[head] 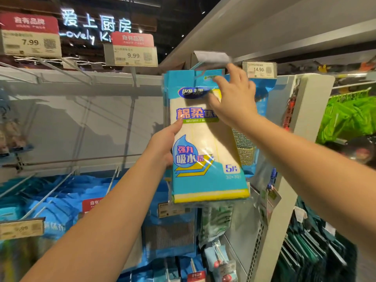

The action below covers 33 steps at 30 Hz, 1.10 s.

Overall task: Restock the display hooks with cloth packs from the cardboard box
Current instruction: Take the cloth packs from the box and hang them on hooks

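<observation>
cloth pack [205, 139]: blue and yellow plastic pack, cream cloths showing through a clear window; held up at the top row of the display, its upper edge at a hook under a blurred price tag [211, 57]
pack writing: "棉柔" in big blue letters, "强力 吸水" on a water-drop shape, "5片", "30×30" near the bottom right corner
left hand [162, 143]: grips the pack's left edge, thumb on the front by "棉柔", fingers hidden behind
right hand [234, 98]: on the pack's top right part, fingers curled over the header; how the fingertips pinch is blurred
7.99 tag [30, 42]: top left, red header "自有品牌", QR code
9.99 tag [133, 55]: same red header "自有品牌", QR code
14.90 tag [259, 69]: just right of the right hand
ceiling sign [95, 23]: lit "爱上厨房", under it "Lovely Ki", rest hidden
empty hooks [61, 68]: bare wire, upper left rail
lower row [61, 200]: blue packs hanging, bottom left
green goods [348, 119]: right edge, next bay
</observation>
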{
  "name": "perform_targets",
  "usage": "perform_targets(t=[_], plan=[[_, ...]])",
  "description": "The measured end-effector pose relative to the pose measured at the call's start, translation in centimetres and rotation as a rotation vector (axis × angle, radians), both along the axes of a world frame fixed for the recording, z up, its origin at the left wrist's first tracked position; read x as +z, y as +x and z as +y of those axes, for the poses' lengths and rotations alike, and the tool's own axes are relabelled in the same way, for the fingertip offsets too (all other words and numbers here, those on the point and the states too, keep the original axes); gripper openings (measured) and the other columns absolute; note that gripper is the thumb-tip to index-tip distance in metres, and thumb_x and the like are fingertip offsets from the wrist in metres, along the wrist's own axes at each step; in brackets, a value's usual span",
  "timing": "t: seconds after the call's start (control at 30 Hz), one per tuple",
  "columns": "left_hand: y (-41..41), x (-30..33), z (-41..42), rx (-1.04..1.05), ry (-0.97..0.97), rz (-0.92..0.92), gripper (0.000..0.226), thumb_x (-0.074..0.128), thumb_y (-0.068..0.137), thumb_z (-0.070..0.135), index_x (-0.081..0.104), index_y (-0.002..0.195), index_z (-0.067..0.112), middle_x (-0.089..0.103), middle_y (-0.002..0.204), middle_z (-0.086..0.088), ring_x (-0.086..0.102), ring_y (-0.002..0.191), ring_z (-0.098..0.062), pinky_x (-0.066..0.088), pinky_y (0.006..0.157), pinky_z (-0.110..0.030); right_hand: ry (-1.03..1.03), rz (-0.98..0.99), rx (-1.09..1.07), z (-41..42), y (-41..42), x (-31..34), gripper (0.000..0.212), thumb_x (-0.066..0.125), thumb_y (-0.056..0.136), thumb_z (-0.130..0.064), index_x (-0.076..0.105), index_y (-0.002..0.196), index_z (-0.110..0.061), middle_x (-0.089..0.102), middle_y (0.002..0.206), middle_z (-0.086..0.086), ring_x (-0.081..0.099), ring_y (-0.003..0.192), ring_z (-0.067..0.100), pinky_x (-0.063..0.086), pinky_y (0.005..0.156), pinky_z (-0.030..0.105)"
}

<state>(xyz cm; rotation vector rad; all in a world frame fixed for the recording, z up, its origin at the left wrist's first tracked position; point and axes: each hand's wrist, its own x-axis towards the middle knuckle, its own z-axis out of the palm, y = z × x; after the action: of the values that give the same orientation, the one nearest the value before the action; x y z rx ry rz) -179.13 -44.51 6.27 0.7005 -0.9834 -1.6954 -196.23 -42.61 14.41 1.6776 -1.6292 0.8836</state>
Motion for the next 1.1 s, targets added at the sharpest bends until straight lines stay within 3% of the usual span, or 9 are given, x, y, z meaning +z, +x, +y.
perform_targets(t=[0.13, 0.23, 0.37, 0.6, 0.8, 0.87, 0.97, 1.03, 1.1], plan=[[0.0, -0.7, -2.8, 0.077, -0.003, -0.043, 0.038, 0.062, 0.098, 0.033, 0.064, 0.125, 0.006, 0.074, 0.113, -0.018, 0.071, 0.104, -0.039, 0.055, 0.092, -0.060, 0.205, -0.339, 0.134, 1.6, 0.6, -7.3, 0.059, 0.055, 0.094, -0.044, 0.039, 0.144, -0.017, 0.028, 0.149, 0.012, 0.036, 0.134, 0.036, 0.033, 0.109, 0.045], [-0.1, -1.5, -4.7, 0.119, 0.004, -0.067, 0.042, 0.063, 0.098, 0.031, 0.061, 0.127, 0.001, 0.070, 0.119, -0.022, 0.068, 0.110, -0.041, 0.052, 0.094, -0.063, 0.416, -0.524, 0.150, 1.5, 1.3, -10.6, 0.067, 0.047, 0.097, -0.051, 0.021, 0.153, -0.027, 0.026, 0.149, 0.013, 0.048, 0.126, 0.037, 0.040, 0.099, 0.044], [0.1, -2.3, -7.1, 0.200, -0.055, -0.103, 0.045, 0.073, 0.091, 0.034, 0.060, 0.123, 0.004, 0.073, 0.111, -0.019, 0.073, 0.096, -0.040, 0.057, 0.086, -0.062, 0.488, -0.561, 0.135, -1.3, 2.0, -11.1, 0.072, 0.046, 0.099, -0.046, 0.007, 0.157, -0.030, 0.023, 0.152, 0.017, 0.051, 0.122, 0.039, 0.042, 0.097, 0.044], [0.0, -3.6, -11.1, 0.260, -0.163, -0.232, 0.040, 0.074, 0.085, 0.050, 0.064, 0.105, 0.016, 0.077, 0.097, -0.009, 0.075, 0.089, -0.034, 0.058, 0.085, -0.058, 0.474, -0.606, 0.069, -7.1, 2.8, -12.2, 0.071, 0.049, 0.099, -0.036, 0.007, 0.156, -0.029, 0.030, 0.140, 0.017, 0.059, 0.106, 0.041, 0.040, 0.080, 0.038], [0.4, -9.4, -18.2, 0.308, -0.157, -0.408, 0.090, 0.065, 0.047, 0.095, 0.062, 0.101, 0.023, 0.073, 0.106, -0.006, 0.071, 0.100, -0.029, 0.056, 0.092, -0.054, 0.520, -0.620, 0.038, -8.6, 3.3, -14.0, 0.074, 0.052, 0.099, -0.033, 0.007, 0.156, -0.026, 0.028, 0.143, 0.020, 0.055, 0.114, 0.040, 0.044, 0.096, 0.044], [0.8, -8.5, -15.3, 0.318, -0.151, -0.448, 0.084, 0.066, 0.061, 0.088, 0.057, 0.105, 0.016, 0.070, 0.109, -0.008, 0.070, 0.099, -0.027, 0.057, 0.091, -0.051, 0.548, -0.587, 0.023, -8.0, 3.5, -14.5, 0.074, 0.051, 0.099, -0.032, 0.005, 0.157, -0.026, 0.023, 0.148, 0.021, 0.055, 0.114, 0.040, 0.047, 0.098, 0.047], [1.2, -7.4, -10.6, 0.318, -0.078, -0.479, 0.064, 0.070, 0.088, 0.054, 0.051, 0.119, 0.001, 0.070, 0.098, -0.010, 0.072, 0.087, -0.024, 0.061, 0.084, -0.045, 0.565, -0.545, 0.031, -6.1, 3.6, -14.8, 0.076, 0.050, 0.098, -0.028, 0.002, 0.157, -0.027, 0.022, 0.151, 0.020, 0.054, 0.115, 0.040, 0.049, 0.095, 0.047], [1.7, -7.7, -8.7, 0.337, -0.046, -0.557, 0.060, 0.069, 0.091, 0.048, 0.050, 0.119, -0.001, 0.068, 0.092, -0.007, 0.069, 0.080, -0.019, 0.059, 0.074, -0.041, 0.575, -0.522, 0.055, -4.3, 3.5, -14.9, 0.074, 0.050, 0.098, -0.026, 0.006, 0.157, -0.022, 0.020, 0.154, 0.020, 0.049, 0.123, 0.043, 0.046, 0.099, 0.047], [2.7, -8.0, -6.3, 0.368, -0.068, -0.653, 0.060, 0.066, 0.091, 0.052, 0.048, 0.124, 0.005, 0.064, 0.104, -0.009, 0.061, 0.084, -0.018, 0.049, 0.069, -0.034, 0.589, -0.494, 0.054, -1.8, 3.5, -14.9, 0.070, 0.049, 0.097, -0.025, 0.013, 0.157, -0.016, 0.018, 0.156, 0.020, 0.044, 0.129, 0.043, 0.043, 0.103, 0.047]])
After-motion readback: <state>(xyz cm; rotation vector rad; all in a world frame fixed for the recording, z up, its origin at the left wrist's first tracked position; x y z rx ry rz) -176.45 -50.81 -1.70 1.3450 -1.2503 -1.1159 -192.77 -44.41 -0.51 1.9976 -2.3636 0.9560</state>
